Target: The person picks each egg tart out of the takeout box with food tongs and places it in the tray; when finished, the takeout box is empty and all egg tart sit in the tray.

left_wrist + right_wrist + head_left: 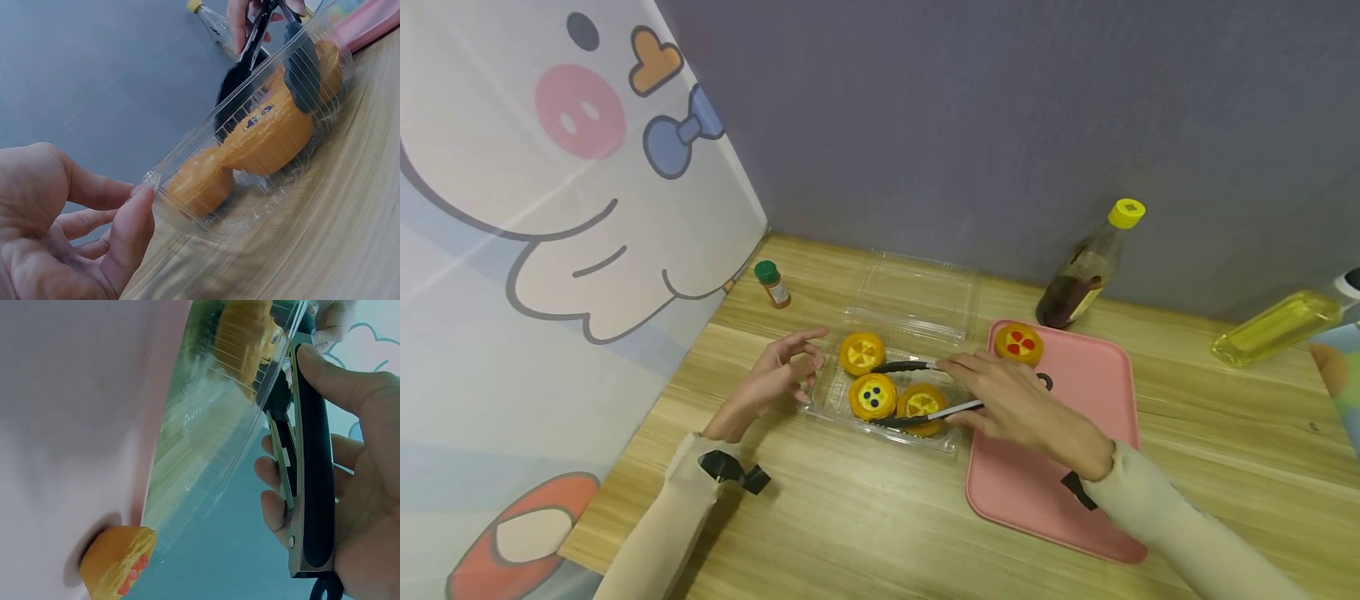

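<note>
Pale wood-grain boards make up the tabletop (850,517), backed by a matte grey wall (962,125) and, at the left, a smooth panel (550,217) printed with rounded cartoon shapes. Near the middle lies a clear box (831,392) of thin, ribbed, glossy plastic, its rectangular lid (917,292) folded back towards the wall. Three round golden tarts sit inside: a fruit-wedge tart (861,354) at the far left, a blueberry-dotted tart (873,397) beside it, and a second wedge-topped tart (921,402) nearer the right. The left hand (781,369) pinches the box's near left corner between thumb and finger, its other fingers loosely bent. The right hand (1011,396) grips metal tongs (955,409) by their black-padded handles; the dark, paddle-like tips stand apart on either side of the blueberry tart, though how firmly they press cannot be told. On the right, a smooth pink tray (1060,500) with rounded corners carries a red-topped tart (1019,343), and a yellow-capped bottle (1067,296) of dark liquid stands just behind
</note>
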`<state>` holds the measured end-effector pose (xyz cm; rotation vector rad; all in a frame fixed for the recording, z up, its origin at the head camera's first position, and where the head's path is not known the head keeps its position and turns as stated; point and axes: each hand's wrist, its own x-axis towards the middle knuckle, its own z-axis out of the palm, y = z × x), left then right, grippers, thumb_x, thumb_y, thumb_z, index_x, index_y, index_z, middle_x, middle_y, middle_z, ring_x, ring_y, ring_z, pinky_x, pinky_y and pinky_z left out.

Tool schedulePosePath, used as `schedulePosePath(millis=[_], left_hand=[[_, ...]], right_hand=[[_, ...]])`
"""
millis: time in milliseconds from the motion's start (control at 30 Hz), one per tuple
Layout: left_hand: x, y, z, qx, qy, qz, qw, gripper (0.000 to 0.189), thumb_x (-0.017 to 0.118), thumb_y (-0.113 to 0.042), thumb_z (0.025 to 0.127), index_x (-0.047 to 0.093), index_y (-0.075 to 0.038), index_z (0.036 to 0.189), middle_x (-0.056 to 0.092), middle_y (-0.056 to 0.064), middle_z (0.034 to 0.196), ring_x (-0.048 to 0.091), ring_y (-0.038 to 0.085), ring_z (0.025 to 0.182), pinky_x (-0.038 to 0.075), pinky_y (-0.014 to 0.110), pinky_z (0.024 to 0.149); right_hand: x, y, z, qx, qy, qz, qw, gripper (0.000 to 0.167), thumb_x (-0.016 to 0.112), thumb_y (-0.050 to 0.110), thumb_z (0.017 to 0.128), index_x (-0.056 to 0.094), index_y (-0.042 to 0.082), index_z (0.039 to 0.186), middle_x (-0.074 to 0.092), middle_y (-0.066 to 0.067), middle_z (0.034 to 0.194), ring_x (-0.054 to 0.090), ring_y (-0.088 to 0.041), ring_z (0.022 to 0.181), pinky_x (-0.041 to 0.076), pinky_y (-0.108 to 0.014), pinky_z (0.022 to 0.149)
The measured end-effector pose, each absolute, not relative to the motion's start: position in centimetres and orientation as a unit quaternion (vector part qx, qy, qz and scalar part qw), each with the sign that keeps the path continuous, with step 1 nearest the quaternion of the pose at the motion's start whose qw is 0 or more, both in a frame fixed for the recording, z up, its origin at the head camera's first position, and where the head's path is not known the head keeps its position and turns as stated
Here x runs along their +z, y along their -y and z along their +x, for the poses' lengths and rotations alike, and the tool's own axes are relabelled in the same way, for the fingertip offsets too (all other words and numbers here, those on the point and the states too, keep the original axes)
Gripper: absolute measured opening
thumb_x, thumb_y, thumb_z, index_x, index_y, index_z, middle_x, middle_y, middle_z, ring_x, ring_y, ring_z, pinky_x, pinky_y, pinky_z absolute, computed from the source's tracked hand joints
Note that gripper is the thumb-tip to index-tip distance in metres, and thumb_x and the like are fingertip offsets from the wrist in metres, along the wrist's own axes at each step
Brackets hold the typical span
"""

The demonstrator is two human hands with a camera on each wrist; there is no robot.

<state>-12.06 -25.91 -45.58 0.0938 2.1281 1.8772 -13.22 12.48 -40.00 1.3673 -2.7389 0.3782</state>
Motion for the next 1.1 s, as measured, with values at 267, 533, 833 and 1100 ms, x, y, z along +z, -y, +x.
schedulePosePath(millis=[267,533,833,1100], left_hand=[[-45.5,25.8,-12.0,0.656,-0.739,0.026,0.150,0.056,0.055,-0.007,0.106,0.040,-0.007,0.159,0.053,0.023,0.123,0.058,0.010,0.070,0.058,0.022,0.046],[-45.6,25.7,-12.1,0.660,-0.735,0.026,0.149,0.055,0.054,-0.005,0.106,0.041,-0.008,0.159,0.053,0.022,0.122,0.057,0.010,0.070,0.058,0.021,0.046],[-45.7,25.8,-12.1,0.660,-0.736,0.026,0.150,0.055,0.054,-0.006,0.106,0.041,-0.008,0.159,0.054,0.022,0.122,0.057,0.010,0.070,0.058,0.021,0.046],[-45.6,25.7,-12.0,0.656,-0.740,0.023,0.145,0.054,0.054,-0.006,0.106,0.042,-0.008,0.158,0.054,0.024,0.123,0.057,0.010,0.069,0.057,0.022,0.046]], right_hand=[[-40.6,-12.2,-13.3,0.119,0.886,0.448,0.035,0.077,0.087,0.045,0.083,0.060,0.008,0.145,0.066,-0.008,0.141,0.066,-0.028,0.121,0.064,-0.046,0.090],[-40.9,-12.0,-13.4,0.128,0.883,0.450,0.031,0.076,0.085,0.046,0.085,0.060,0.008,0.145,0.066,-0.010,0.141,0.065,-0.030,0.124,0.062,-0.050,0.096],[-41.2,-12.2,-13.4,0.138,0.878,0.457,0.041,0.074,0.085,0.045,0.085,0.060,0.009,0.145,0.066,-0.009,0.141,0.066,-0.030,0.124,0.062,-0.049,0.095],[-41.5,-12.5,-13.1,0.153,0.879,0.449,0.046,0.073,0.084,0.045,0.086,0.060,0.011,0.146,0.065,-0.009,0.143,0.064,-0.029,0.127,0.061,-0.049,0.100]])
